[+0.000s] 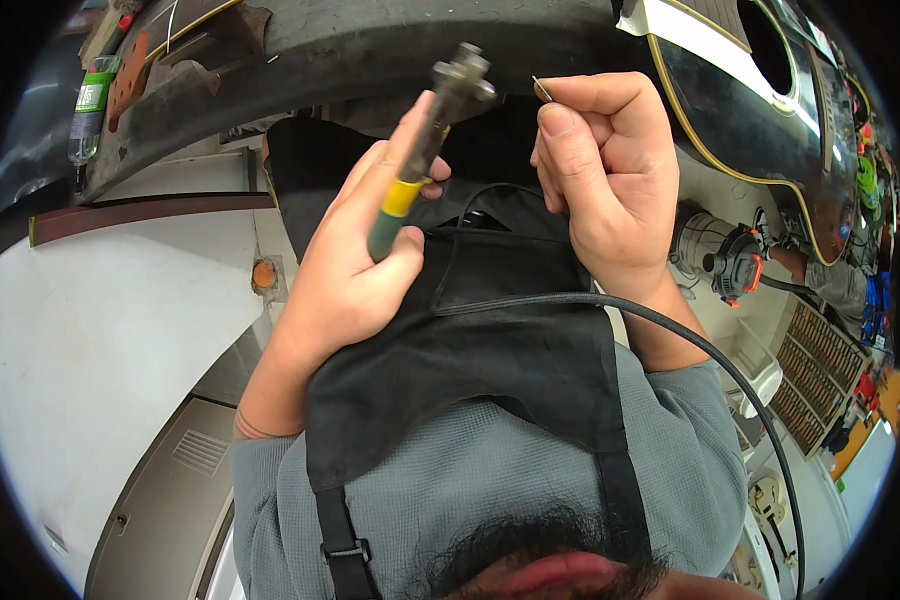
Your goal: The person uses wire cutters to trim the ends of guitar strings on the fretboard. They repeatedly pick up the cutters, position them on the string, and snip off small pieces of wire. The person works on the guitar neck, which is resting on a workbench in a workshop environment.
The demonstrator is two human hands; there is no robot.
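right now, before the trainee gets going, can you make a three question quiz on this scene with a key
1. Multiple choice: which hand holds the tool with the green and yellow handle?
a) left
b) right
c) neither

2. True or false: the vacuum is to the left of both hands.

3. Fill in the blank: the right hand pinches a thin piece between its thumb and ____.

Key:
1. a, the left hand.
2. False; the vacuum is to the right of both.
3. Index finger.
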